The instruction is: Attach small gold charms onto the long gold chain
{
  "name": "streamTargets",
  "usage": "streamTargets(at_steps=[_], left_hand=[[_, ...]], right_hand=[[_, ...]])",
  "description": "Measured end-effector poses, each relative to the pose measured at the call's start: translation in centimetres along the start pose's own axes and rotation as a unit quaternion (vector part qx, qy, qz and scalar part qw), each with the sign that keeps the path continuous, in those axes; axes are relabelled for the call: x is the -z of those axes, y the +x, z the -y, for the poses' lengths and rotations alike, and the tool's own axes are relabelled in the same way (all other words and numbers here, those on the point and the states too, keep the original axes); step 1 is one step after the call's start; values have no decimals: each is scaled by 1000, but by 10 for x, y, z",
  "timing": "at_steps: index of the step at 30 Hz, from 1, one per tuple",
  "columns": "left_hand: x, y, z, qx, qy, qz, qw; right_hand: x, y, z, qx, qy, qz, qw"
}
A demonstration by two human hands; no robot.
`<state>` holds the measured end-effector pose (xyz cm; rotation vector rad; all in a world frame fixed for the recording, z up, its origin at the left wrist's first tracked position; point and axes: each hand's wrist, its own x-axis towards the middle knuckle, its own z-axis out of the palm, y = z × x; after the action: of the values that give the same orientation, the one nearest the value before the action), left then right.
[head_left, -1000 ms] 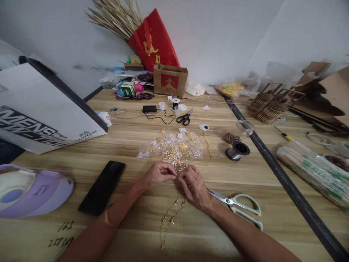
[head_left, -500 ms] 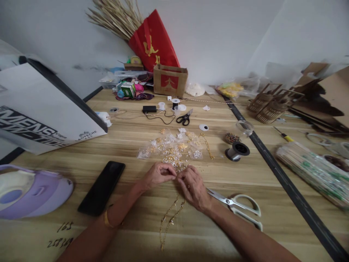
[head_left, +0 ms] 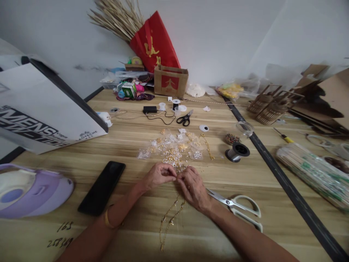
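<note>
My left hand [head_left: 159, 175] and my right hand [head_left: 193, 186] meet fingertip to fingertip on the wooden table [head_left: 136, 233], both pinched on the upper end of a gold chain [head_left: 169, 219]. The chain trails from the fingers toward me in two strands. Just beyond the fingers lies a pile of small gold and silver jewellery parts [head_left: 174, 149], some in clear bags. White-handled scissors [head_left: 240, 205] lie beside my right wrist.
A black phone [head_left: 102, 186] lies left of my left arm, a purple helmet [head_left: 29, 190] farther left. A wire spool [head_left: 237, 151], black scissors [head_left: 184, 118], a white shopping bag [head_left: 40, 109], a red bag [head_left: 155, 40] and wooden baskets [head_left: 272, 103] stand around.
</note>
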<state>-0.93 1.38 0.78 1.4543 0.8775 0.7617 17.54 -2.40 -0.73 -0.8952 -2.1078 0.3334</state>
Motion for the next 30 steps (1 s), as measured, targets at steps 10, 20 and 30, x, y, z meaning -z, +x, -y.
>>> streamTargets(at_steps=[10,20,30], left_hand=[[2,0,-1,16,-18,8,1000],[-1,0,2,9,12,-4,1000],[-32,-18,-26,-169,302,26,938]], right_hand=[[1,2,0,-1,8,-2,1000],[1,0,-2,-11,-1,4,1000],[6,5,-1,-226,161,-89,957]])
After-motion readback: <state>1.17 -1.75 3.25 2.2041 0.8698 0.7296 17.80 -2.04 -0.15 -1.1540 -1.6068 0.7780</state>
